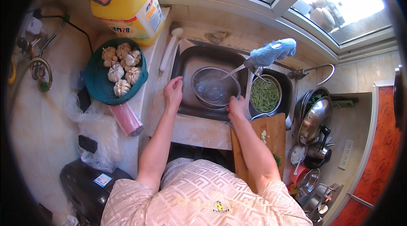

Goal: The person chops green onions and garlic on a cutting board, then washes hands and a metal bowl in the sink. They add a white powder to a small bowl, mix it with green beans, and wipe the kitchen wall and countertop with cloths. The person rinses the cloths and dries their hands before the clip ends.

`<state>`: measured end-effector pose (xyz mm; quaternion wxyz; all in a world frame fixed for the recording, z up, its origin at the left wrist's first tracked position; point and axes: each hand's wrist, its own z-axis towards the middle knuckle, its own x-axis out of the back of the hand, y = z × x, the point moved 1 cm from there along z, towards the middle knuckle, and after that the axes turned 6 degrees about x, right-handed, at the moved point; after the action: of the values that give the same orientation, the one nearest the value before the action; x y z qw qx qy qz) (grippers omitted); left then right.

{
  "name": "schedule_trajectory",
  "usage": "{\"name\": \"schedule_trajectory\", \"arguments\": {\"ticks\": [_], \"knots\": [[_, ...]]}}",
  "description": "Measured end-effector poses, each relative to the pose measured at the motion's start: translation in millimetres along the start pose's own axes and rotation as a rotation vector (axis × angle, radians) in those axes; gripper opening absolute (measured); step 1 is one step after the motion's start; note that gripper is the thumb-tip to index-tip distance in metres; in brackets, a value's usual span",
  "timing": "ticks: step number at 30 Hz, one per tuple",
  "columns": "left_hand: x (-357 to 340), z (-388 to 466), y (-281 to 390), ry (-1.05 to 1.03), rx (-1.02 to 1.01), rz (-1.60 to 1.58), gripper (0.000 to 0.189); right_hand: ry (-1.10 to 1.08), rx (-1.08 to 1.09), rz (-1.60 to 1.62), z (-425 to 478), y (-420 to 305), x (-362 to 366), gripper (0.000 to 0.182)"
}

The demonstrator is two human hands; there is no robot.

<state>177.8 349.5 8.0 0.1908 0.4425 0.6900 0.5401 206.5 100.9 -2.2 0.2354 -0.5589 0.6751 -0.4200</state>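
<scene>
A round metal basin (219, 103) sits in the larger bowl of the stainless steel sink (187, 55). Water runs into it from a faucet (258, 63) wrapped in a blue cloth (273, 51), and the water surface is churned. My right hand (237, 106) grips the basin's right rim. Beside the sink's left edge is my left hand (173, 91), apart from the basin, its fingers loosely bent and nothing visible in them. In the smaller sink bowl, a metal pot (280, 98) holds cut green beans (264, 94).
Under my right forearm lies a wooden cutting board (276, 127) with chopped garlic (264, 137). A teal basket (95, 89) of garlic bulbs (116, 72) stands left, near a yellow detergent jug (127, 9). Lidded cookware (313, 124) and a kettle (319, 156) crowd the right counter.
</scene>
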Motion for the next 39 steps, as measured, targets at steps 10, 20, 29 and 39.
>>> {"name": "schedule_trajectory", "arguments": {"ticks": [10, 20, 29, 39], "knots": [[-1, -65, -31, 0.017, 0.155, -0.280, 0.026, -0.145, 0.241, 0.241, -15, 3, -29, 0.024], [-107, -89, -30, -0.306, 0.777, -0.575, 0.026, 0.135, 0.770, -0.096, -22, -7, -26, 0.045], [-93, -40, -63, -0.454, 0.913, -0.424, 0.014, 0.091, 0.568, -0.236, 9, 3, 15, 0.025], [-66, 1, -67, -0.698, 0.792, -0.349, 0.016, -0.054, 0.590, -0.168, 16, -5, 18, 0.010]]}}
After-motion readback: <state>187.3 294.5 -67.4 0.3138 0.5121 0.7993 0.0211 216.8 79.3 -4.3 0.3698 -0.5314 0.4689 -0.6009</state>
